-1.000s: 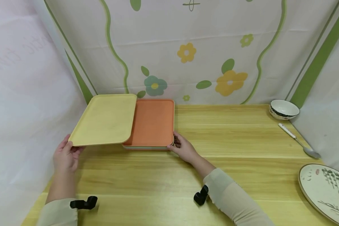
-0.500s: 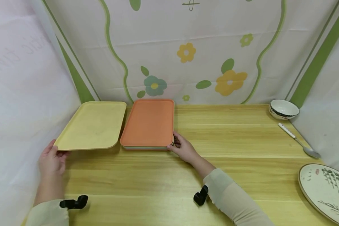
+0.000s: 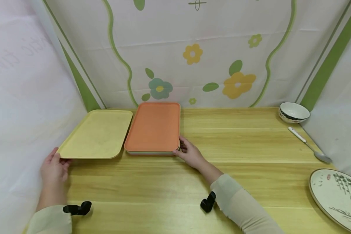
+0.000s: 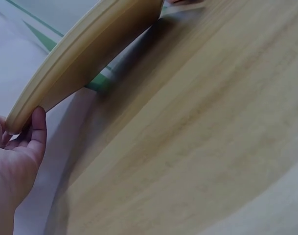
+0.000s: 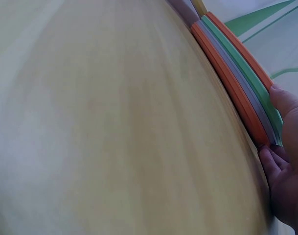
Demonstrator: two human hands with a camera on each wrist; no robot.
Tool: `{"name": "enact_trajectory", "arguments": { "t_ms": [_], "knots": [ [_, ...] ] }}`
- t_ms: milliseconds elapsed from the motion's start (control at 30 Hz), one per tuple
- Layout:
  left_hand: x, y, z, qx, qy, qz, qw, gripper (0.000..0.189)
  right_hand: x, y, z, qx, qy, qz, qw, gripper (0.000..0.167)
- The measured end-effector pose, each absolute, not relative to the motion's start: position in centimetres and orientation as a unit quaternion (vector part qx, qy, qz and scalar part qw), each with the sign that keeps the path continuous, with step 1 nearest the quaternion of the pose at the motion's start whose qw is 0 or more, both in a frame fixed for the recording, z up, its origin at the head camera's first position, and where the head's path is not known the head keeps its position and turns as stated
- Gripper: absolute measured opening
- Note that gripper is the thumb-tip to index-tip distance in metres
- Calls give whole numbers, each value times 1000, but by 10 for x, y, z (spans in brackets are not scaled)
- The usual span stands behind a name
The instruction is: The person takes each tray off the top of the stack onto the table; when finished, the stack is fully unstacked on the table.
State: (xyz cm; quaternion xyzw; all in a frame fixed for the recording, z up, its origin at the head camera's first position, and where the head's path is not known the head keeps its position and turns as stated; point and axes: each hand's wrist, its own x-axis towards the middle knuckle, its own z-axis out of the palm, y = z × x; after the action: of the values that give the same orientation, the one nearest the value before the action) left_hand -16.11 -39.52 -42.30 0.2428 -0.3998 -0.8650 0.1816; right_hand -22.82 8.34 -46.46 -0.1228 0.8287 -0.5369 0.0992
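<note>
My left hand [image 3: 53, 167] pinches a yellow tray [image 3: 96, 135] by its front left corner, thumb on top and fingers below. In the left wrist view the tray [image 4: 85, 54] is tilted, its underside showing above the table. Just to its right lies a stack of trays with an orange tray [image 3: 153, 126] on top. My right hand [image 3: 190, 154] holds the stack's front right corner. In the right wrist view the thumb is against the top orange tray and the fingers are low by the bottom one; a green tray [image 5: 237, 68] shows between them.
Along the right side of the wooden table [image 3: 152, 191] are a patterned bowl [image 3: 293, 113], a spoon [image 3: 310, 146] with a white handle, and an oval plate [image 3: 339, 198]. Fabric with printed flowers [image 3: 238, 85] walls the back, and white fabric hangs at both sides.
The left hand has carried the yellow tray leftward off the orange one and lowered it toward the table. My right hand has stayed at the stack's corner.
</note>
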Motion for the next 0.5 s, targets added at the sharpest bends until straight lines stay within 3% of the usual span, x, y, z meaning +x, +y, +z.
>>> {"name": "enact_trajectory", "arguments": {
  "t_ms": [500],
  "knots": [
    [-163,-391,-436,303,-469,-819,134,63,-228,83,-465,-124,829,-536,99,77]
  ]
}}
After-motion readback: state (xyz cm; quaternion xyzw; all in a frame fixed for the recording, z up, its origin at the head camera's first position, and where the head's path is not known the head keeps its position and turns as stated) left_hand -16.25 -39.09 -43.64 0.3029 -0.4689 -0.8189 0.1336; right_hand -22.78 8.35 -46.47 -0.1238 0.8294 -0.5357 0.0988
